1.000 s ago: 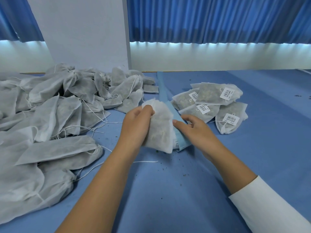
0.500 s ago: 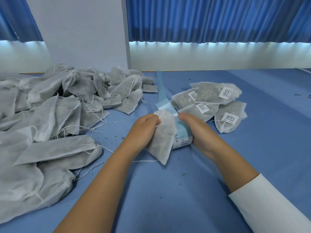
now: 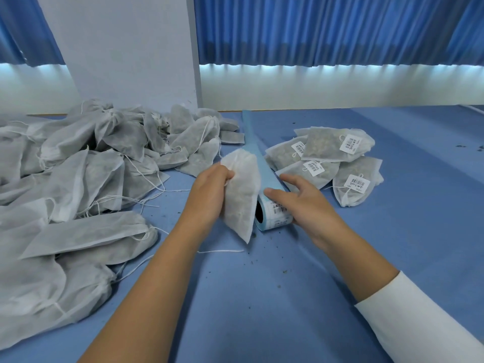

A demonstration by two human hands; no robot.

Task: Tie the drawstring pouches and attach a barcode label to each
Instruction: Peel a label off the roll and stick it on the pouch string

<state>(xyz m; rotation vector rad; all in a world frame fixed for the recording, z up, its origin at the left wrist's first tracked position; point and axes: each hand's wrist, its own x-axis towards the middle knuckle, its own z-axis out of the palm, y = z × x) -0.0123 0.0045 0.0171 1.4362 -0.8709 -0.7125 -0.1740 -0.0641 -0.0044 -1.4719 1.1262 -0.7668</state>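
1. The left hand point(image 3: 209, 189) is gripping a pouch point(image 3: 242, 195) at the centre of the view, its fingers point(image 3: 227, 176) curling round the pouch's left edge.
2. The pouch is standing on end, its long axis running 12 to 6, with the gathered mouth pointing to 12 and a bottom corner to 6.
3. The right hand point(image 3: 306, 203) is resting on a label roll point(image 3: 272, 216) just at 3 o'clock of the pouch, its fingers point(image 3: 290, 178) lying nearly straight and spread, gripping nothing.
4. The label roll is lying on the bench point(image 3: 262, 297), its core facing 9 and its blue strip point(image 3: 251, 137) trailing towards 12.
5. Labelled pouches point(image 3: 327, 148) are lying at 2 o'clock; a pile point(image 3: 78, 179) of unlabelled ones is lying at 9.
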